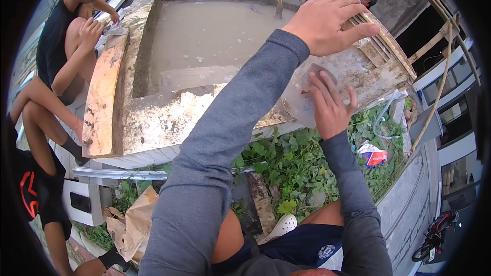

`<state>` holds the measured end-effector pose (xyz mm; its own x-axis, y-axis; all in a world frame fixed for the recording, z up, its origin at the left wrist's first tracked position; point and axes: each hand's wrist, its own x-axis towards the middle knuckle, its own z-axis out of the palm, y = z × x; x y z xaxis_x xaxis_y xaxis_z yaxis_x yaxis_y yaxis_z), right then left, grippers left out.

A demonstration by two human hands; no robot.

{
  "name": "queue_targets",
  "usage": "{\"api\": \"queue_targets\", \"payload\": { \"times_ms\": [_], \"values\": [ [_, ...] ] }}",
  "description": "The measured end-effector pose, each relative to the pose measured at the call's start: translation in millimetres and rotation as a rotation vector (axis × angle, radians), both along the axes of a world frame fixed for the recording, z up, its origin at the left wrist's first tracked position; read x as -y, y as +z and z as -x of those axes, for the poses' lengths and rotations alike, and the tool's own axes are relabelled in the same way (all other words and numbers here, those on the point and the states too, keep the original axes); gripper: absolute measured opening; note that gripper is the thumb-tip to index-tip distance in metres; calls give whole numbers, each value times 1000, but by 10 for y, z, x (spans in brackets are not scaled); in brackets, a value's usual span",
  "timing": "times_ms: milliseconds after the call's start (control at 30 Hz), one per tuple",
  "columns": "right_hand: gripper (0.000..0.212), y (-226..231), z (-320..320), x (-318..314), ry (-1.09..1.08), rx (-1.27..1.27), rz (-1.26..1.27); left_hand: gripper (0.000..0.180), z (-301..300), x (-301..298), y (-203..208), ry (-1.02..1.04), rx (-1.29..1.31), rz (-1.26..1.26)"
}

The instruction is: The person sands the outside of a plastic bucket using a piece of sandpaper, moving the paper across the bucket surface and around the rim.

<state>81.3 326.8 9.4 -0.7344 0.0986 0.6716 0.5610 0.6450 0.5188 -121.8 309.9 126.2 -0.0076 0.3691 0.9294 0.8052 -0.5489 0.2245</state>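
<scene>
My left hand [335, 23] reaches across to the upper right, fingers stretched out and empty, over the edge of some wooden slats [365, 18]. Below it, my right hand [330, 99] has its fingers over a clear, translucent plastic bag or sheet [299, 99] at the ledge's near edge. The right thumb is hidden, and the plastic appears held by that hand. Both hands are above the dirty, pale-stained ledge [169, 128] of a raised basin. Inside the basin lies smooth, wet grey cement or cloudy water [204, 33].
A person [66, 36] squats at the left with a trowel-like tool, and another [43, 184] sits lower left. Someone bends behind the slats. A curved wooden plank [105, 97] lies on the left rim. Green plants [286, 168], brown paper [134, 225] and a motorbike [434, 237] are below.
</scene>
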Motion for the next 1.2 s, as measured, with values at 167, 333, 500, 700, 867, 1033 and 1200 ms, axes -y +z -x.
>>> {"api": "queue_targets", "payload": {
  "times_ms": [167,333,500,700,867,1033,1200],
  "values": [
    [14,-318,-200,-66,78,140,43,67,33,61,61,-44,3,3],
    [16,-387,-184,36,0,194,66,69,18,51,88,-8,-9,-19],
    [21,-342,-498,-42,53,212,58,72,-21,-23,6,-17,28,-2],
    [23,-339,-412,5,9,207,12,81,21,-46,106,-4,38,9],
    [21,-473,-503,-92,53,265,99,95,-93,-213,-22,69,86,2],
    [19,-405,-174,-15,69,189,95,100,-191,-201,273,1,79,11],
    [17,68,-68,-31,0,-1,-42,103,-143,6,92,93,90,175]
  ]
}}
